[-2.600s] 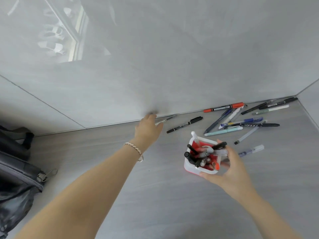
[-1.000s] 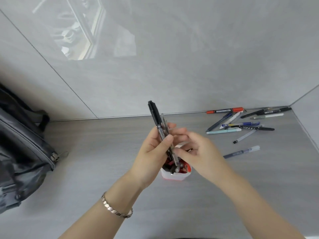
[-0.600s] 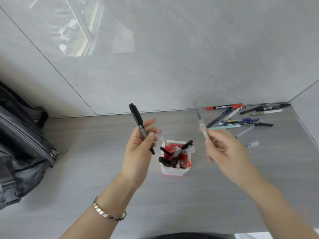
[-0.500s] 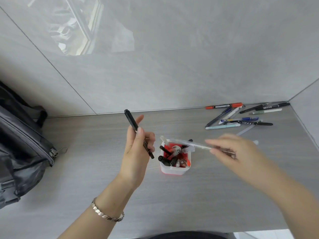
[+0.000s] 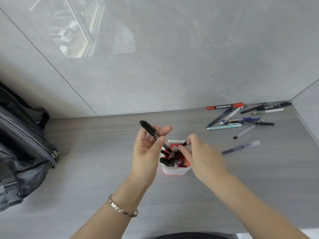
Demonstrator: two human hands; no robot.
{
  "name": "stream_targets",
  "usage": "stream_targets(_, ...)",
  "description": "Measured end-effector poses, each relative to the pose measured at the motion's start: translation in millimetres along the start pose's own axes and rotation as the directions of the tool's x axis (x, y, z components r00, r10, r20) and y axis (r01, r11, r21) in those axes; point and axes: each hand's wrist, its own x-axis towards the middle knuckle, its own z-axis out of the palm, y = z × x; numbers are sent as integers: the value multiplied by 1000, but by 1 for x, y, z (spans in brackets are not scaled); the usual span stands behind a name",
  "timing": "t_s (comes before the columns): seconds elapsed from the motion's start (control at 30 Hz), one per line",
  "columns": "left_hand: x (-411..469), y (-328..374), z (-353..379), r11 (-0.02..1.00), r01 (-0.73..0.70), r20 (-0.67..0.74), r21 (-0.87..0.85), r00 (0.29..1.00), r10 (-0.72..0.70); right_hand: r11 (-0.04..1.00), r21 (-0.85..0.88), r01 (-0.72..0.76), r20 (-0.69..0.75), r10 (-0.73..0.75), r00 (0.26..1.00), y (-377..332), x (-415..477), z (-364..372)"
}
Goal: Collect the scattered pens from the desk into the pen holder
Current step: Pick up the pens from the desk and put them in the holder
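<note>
The white pen holder point(image 5: 174, 170) with a red inside stands mid-desk, several pens upright in it. My left hand point(image 5: 146, 154) grips a black marker point(image 5: 148, 128) that slants up to the left, its lower end dipping into the holder. My right hand point(image 5: 200, 157) hovers over the holder's right side, fingertips pinched around a pen whose dark end point(image 5: 184, 144) pokes out at the rim. Several scattered pens point(image 5: 240, 121) lie at the back right, among them a red marker point(image 5: 224, 106) along the wall and a translucent blue pen point(image 5: 241, 147) nearest me.
A dark grey backpack point(image 5: 22, 152) fills the desk's left side. Grey wall panels rise directly behind the desk, and a side wall closes the right corner. The desk's front edge point(image 5: 259, 227) runs just below my forearms.
My right hand swung the clear pen from level above the holder down into it. My left hand moved right and lowered the black marker's tip into the holder.
</note>
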Motion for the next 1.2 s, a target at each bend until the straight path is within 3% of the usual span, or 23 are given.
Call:
stream_targets(0.17, -8, -8, -8, 898, -282, 163, 336, 957, 240, 885, 465, 5, -21, 6, 1000, 17, -12, 6)
stream_targets(0.33, -7, -19, -17, 731, -480, 199, 485, 874, 443, 777, 629, 27, -48, 4, 999, 26, -19, 8)
stream_targets(0.43, -4, -20, -16, 672, -454, 230, 585, 887, 400, 749, 661, 48, -80, 7, 997, 28, -20, 9)
stream_targets(0.6, -7, -40, -18, 370, -500, 446, 783, 866, 226, 741, 670, 40, -108, 45, 993, 29, -25, 12)
stream_targets(0.7, -10, -46, -18, 277, -404, 380, 872, 915, 139, 779, 627, -27, -124, 134, 983, 50, -25, 7)
stream_targets(0.73, -9, -45, -17, 278, -391, 375, 877, 920, 112, 811, 580, -69, -154, 192, 969, 63, -22, 6)
stream_targets(0.8, -8, -40, -18, 430, -355, 400, 830, 917, -14, 823, 513, -244, -153, 367, 917, 99, -10, 3)
stream_targets(0.87, -6, -32, -19, 631, -218, 417, 744, 890, -183, 745, 461, -481, -90, 579, 810, 134, 5, 2)
stream_targets(0.9, -5, -31, -20, 667, -198, 443, 719, 870, -219, 692, 440, -573, -55, 658, 751, 149, 13, 3)
stream_targets(1.03, -1, -34, -20, 590, -274, 461, 760, 867, -191, 524, 395, -754, 94, 794, 601, 182, 49, 17)
stream_targets(1.2, 0, -37, -16, 601, -250, 411, 759, 900, -144, 457, 329, -826, 128, 845, 519, 177, 94, 11)
